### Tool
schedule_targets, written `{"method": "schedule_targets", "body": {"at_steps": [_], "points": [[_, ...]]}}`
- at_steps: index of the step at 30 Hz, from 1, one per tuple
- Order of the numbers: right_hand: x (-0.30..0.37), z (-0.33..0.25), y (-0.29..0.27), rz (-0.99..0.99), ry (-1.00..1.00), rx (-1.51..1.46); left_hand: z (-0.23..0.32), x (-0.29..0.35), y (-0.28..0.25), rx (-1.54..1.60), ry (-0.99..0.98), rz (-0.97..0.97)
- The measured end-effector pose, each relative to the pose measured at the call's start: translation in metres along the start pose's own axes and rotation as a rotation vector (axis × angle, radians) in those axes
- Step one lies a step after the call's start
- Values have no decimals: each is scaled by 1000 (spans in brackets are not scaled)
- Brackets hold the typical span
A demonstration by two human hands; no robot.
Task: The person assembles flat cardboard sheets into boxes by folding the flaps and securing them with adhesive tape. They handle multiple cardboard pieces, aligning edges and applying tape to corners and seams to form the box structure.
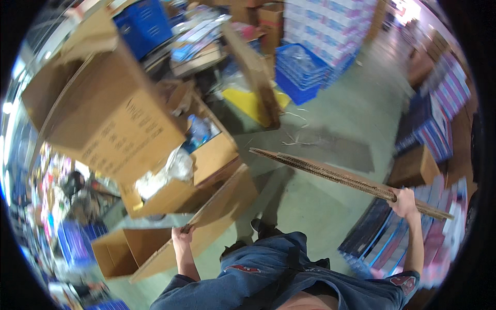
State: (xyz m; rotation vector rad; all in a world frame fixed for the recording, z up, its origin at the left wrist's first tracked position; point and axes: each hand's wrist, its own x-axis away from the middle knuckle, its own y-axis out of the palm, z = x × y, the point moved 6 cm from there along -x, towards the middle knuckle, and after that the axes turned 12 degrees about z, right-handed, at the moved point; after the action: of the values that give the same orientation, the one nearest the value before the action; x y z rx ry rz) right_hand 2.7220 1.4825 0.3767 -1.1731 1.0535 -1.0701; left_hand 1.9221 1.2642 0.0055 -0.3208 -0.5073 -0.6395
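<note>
My left hand (182, 236) is closed over the upper edge of a brown cardboard sheet (230, 201), which stands tilted at my left side. Out to the right, my right hand (404, 204) grips flattened cardboard (330, 175). It appears to be more than one layer, seen nearly edge-on, and reaches across in front of me. Close beyond the left sheet stands an open carton (214, 157) with a clear plastic bottle (199, 129) and white plastic wrap (173, 170) in it. A large cardboard box (119, 113) with printed sides leans above that carton.
Blue plastic crates (299, 67) stand ahead, beside a tall stack of patterned boxes (330, 26). White strapping (297, 139) lies on the green floor (356, 103). Packed boxes (434, 126) line the right. A lower open carton (124, 248) sits at the left.
</note>
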Motion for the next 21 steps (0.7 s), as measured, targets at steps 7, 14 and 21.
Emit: {"method": "schedule_targets", "body": {"at_steps": [7,14,21], "points": [[113,-5,-2,-40,270,56,56,-118,44,479,-472,39],[131,-120,9,-65,139,8,190,-48,149,283,69,-318],[170,-254,41,-348,290,-117,116,23,184,-46,-34,-400]]}}
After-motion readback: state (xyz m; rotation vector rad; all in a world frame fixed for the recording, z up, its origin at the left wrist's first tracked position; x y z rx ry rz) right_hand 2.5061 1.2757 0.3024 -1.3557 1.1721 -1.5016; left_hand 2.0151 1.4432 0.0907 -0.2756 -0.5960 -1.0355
